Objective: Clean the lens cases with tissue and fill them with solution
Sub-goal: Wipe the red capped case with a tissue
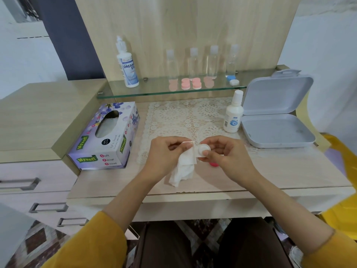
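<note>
Two hands are being held close together above the near edge of the lace mat (179, 120). A white lens case (203, 148) is being pinched between the curled fingers and thumb of the right hand (228, 157), while a crumpled tissue (184, 167) is being gripped by the left hand (164, 153) and held against the case's side. The wiping step is judged to be in hand. A pink cap (214, 164) is being left lying just off the mat's near edge. Next, the small solution bottle (233, 117) at the mat's right edge is likely being called for, with the case being kept level for filling.
</note>
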`<control>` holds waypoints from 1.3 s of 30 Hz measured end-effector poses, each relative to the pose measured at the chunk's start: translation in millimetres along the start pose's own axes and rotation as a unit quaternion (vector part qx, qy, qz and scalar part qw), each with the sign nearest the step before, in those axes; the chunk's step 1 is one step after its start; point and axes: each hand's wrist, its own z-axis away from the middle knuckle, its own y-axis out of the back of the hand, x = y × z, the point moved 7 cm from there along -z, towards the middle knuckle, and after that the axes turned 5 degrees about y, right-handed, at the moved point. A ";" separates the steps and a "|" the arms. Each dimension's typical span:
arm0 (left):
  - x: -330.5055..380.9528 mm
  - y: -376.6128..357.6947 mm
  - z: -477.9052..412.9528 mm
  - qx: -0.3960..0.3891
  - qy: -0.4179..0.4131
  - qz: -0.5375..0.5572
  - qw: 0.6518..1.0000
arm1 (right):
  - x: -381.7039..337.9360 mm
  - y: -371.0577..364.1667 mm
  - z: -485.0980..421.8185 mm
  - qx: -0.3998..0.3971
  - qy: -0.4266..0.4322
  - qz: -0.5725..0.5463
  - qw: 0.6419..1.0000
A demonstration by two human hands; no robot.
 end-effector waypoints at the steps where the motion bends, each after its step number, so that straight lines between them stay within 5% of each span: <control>1: -0.4 0.2 -0.2 -0.006 0.007 0.009 1.000 | -0.8 1.1 -0.5 0.002 0.001 0.004 1.000; 15: -8.0 -0.6 2.3 -0.041 0.066 0.065 0.995 | -2.2 4.8 -1.9 0.012 -0.008 0.022 1.000; 22: -10.1 2.5 4.9 0.042 0.060 0.051 0.996 | -3.8 -2.5 -2.9 0.002 0.013 0.026 1.000; 35: -3.2 -3.8 9.4 0.012 0.015 0.067 0.998 | -1.5 1.1 -1.2 0.035 -0.013 0.021 0.999; 39: 2.7 -10.3 10.1 0.011 0.023 0.121 0.992 | 3.3 -18.2 5.5 -0.011 -0.042 -0.018 0.999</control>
